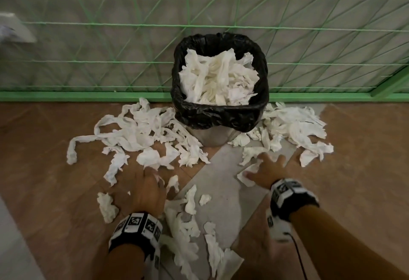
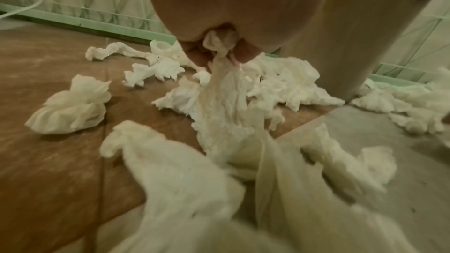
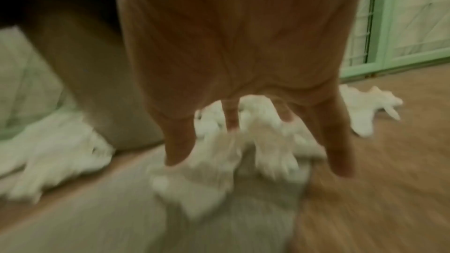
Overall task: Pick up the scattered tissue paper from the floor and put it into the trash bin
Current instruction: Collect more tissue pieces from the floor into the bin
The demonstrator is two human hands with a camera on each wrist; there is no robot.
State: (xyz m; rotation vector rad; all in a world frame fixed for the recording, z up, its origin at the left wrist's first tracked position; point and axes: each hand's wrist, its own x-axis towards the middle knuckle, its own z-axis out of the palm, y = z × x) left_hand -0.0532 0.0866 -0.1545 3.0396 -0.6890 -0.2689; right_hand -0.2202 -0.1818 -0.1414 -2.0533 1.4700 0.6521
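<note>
The trash bin (image 1: 220,94) stands on the floor (image 1: 44,169) against the green mesh fence (image 1: 110,36), lined with a black bag (image 1: 221,116) and heaped to the rim with crumpled tissue paper (image 1: 218,76). More tissue lies scattered on the floor around the bin: a tangle of long strips (image 1: 137,131) on the bin's left side, a thick pile (image 1: 294,127) on its right side, and loose scraps (image 1: 190,224) in front of the bin, nearer the person.

The left hand (image 1: 148,189) is low in front of the bin and to its left. In the left wrist view its fingers (image 2: 194,57) are curled and pinch a long twisted piece of tissue (image 2: 224,91); the piece hangs from the grip down to the heap on the floor, so this grip is grasping tissue.

The right hand (image 1: 267,171) is in front of the bin and to its right, at the near edge of the right-hand pile. Its fingers (image 3: 180,141) are spread and pointing down onto a flattened tissue piece (image 1: 247,175). The right wrist view is blurred, and the fingertips look to be at the paper, though contact cannot be told for sure. This grip is released, closed on nothing.

Both wrists carry bands with black and white markers (image 1: 137,226). A cable (image 1: 298,255) runs from the right band.
</note>
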